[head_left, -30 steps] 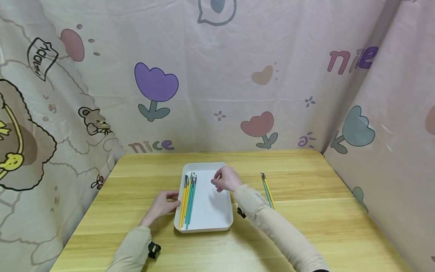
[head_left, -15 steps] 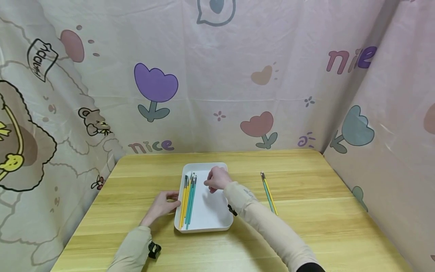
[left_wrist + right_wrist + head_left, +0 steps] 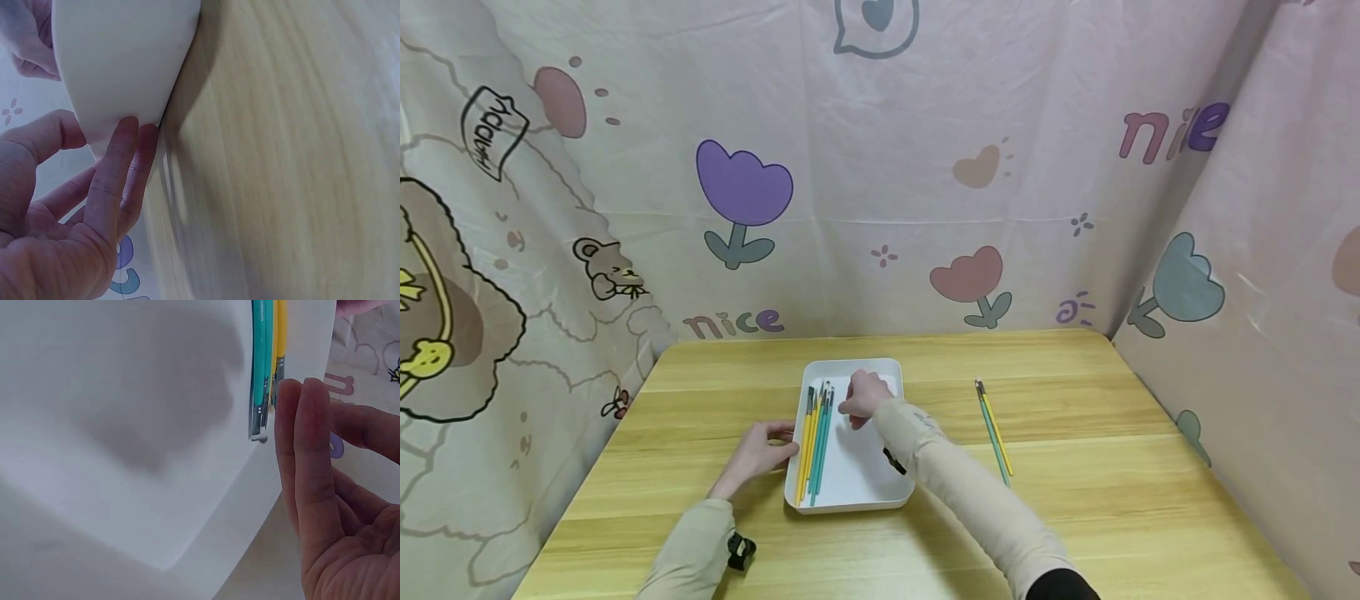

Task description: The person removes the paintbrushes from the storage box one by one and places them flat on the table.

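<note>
In the head view a white tray holds several paintbrushes along its left side, some yellow brushes and some teal brushes. My left hand is at the tray's left wall. The left wrist view shows its straight fingertips against the outer wall and its thumb at the rim. Above the tray, my right hand hovers right of the brush tips. In the right wrist view its fingers are extended beside the brush ends, with the thumb apart and nothing held.
Right of the tray, a teal brush and a yellow brush lie crossed on the wooden table. A printed curtain hangs behind the table and on both sides.
My right hand has moved left over the tray, toward the brushes. More of the loose pair at right shows now that the sleeve has shifted. My left hand and the tray stay put.
</note>
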`<state>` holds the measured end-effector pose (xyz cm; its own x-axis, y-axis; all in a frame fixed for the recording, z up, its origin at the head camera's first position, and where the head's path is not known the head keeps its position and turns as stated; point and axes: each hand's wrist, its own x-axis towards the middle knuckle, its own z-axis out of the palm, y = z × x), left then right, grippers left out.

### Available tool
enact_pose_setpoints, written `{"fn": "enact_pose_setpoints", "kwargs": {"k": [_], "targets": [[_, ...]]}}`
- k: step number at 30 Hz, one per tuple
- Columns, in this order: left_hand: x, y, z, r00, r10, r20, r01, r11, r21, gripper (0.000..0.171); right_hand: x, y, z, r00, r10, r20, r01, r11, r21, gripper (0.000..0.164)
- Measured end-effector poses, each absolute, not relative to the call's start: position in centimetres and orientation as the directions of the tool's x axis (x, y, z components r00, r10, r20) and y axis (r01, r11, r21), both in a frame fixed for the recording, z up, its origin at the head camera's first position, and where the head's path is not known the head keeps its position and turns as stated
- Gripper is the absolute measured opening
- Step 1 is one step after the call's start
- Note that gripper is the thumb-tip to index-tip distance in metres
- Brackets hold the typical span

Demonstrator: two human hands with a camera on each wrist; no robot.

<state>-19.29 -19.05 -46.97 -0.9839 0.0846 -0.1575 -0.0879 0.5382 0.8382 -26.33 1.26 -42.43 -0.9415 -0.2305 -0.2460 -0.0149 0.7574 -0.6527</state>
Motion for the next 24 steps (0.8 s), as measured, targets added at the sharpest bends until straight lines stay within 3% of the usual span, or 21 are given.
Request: {"fn": "enact_pose_setpoints", "kwargs": {"k": [24], "targets": [[-19.4,-19.1,-47.0,-0.986,0.101,-0.130,-0.055,0.540,0.840,0.045,-26.9,-1.7,-44.6,-0.923,-0.213,-0.319,0.037,0.778,-0.627,0.012]]}}
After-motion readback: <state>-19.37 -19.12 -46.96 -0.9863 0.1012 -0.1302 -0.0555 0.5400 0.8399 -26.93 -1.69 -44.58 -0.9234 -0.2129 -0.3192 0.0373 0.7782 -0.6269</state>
